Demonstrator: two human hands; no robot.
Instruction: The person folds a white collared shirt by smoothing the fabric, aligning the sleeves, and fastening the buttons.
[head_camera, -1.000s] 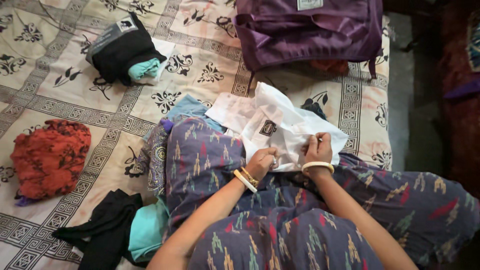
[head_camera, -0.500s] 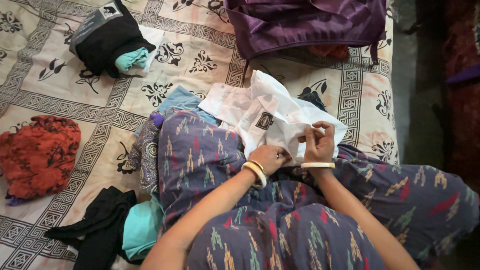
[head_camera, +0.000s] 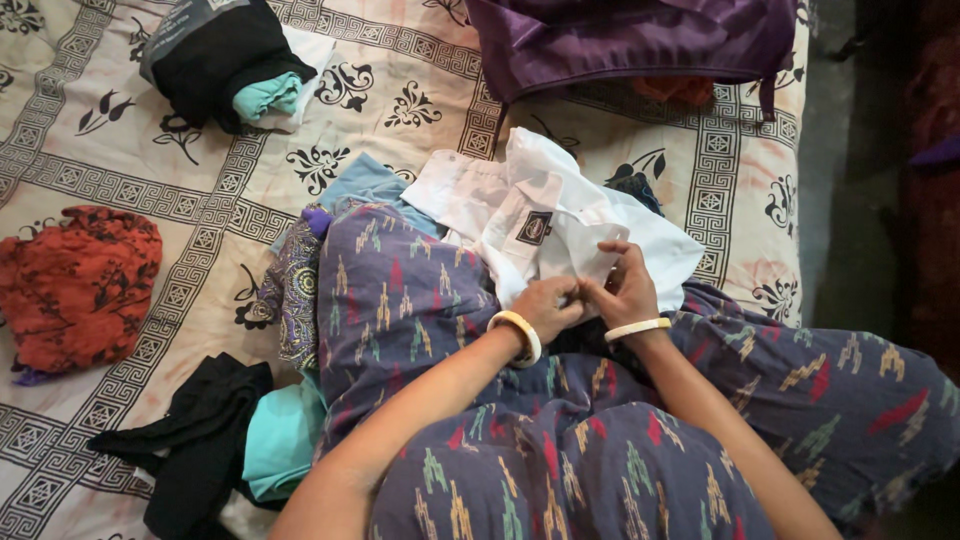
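A white shirt with a dark square badge lies crumpled over my lap and the bedsheet. My left hand and my right hand meet at its near edge, fingers pinched on the white fabric close together. Each wrist wears a pale bangle. My knees are covered in purple patterned cloth.
A purple bag sits at the top of the bed. A black and teal clothes bundle lies top left, a red crumpled garment at the left, black and teal clothes bottom left. The bed's edge runs along the right.
My two hands have drawn together on the shirt's near edge; the right hand came down and leftward to meet the left. The view has shifted slightly.
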